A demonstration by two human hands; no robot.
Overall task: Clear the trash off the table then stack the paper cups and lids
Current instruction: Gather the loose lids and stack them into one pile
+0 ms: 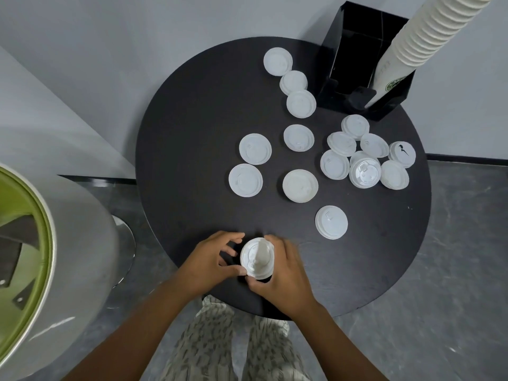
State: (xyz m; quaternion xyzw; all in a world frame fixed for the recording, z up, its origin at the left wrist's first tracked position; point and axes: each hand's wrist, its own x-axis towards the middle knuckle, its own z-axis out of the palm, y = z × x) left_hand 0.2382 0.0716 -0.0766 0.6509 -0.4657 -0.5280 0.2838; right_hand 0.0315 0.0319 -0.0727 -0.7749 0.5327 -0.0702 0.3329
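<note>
Lids [299, 185] lie scattered over our round black table [192, 138], single ones toward the middle, a touching cluster [365, 160] at the right; at the near edge we hold a small stack of lids [257, 258], our left hand [211, 261] pinching its left side, our right hand [283, 273] curled round its right; nested cups [423, 42] lean from the black holder [354, 37] at the far edge; a bin [68, 243] stands left.

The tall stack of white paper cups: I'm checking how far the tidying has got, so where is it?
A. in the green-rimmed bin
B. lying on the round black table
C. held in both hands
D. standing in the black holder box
D: the tall stack of white paper cups rises from the black holder box at the round black table's far edge.
</note>
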